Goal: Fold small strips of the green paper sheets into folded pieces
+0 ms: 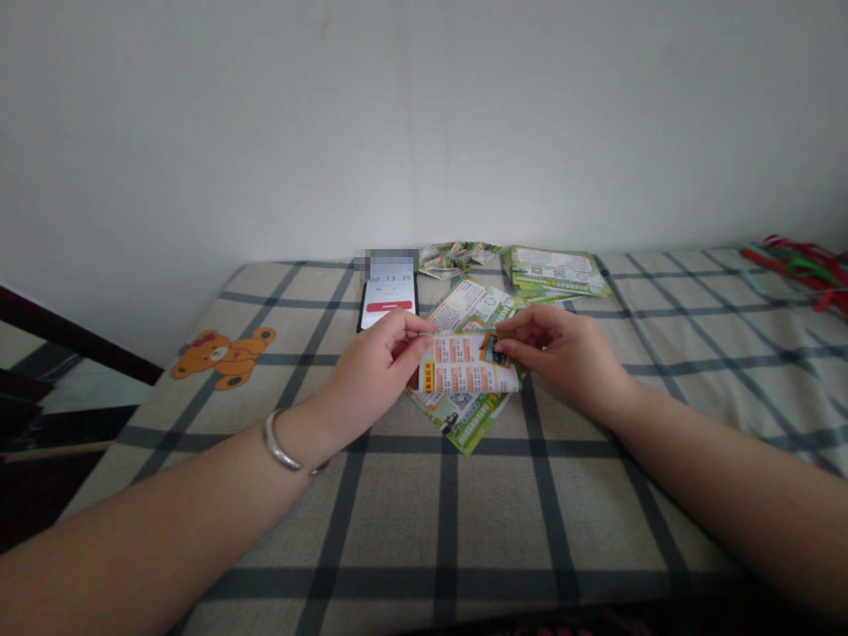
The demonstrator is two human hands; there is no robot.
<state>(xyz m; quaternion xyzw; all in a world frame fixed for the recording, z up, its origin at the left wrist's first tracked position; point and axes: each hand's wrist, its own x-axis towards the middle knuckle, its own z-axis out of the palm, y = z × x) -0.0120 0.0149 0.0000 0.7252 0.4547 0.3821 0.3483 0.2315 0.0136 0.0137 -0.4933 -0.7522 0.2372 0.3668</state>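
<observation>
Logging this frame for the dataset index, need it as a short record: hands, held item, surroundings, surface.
left hand: pinching the left end of the printed leaflet
right hand: pinching the leaflet's right end
behind/below leaflet: green printed paper, showing past its far and near edges
far side: phone with lit screen; small folded papers; stack of green sheets
far right: red and green items, identity unclear
left: orange bear figure
worn: silver bracelet, left wrist
surface: checked tablecloth

Reads 00:13:35 on the phone [389,292], above a red button [389,306] lettered too faintly to read. Right of the phone, printed densely on the leaflets [469,364], too small to make out.
</observation>
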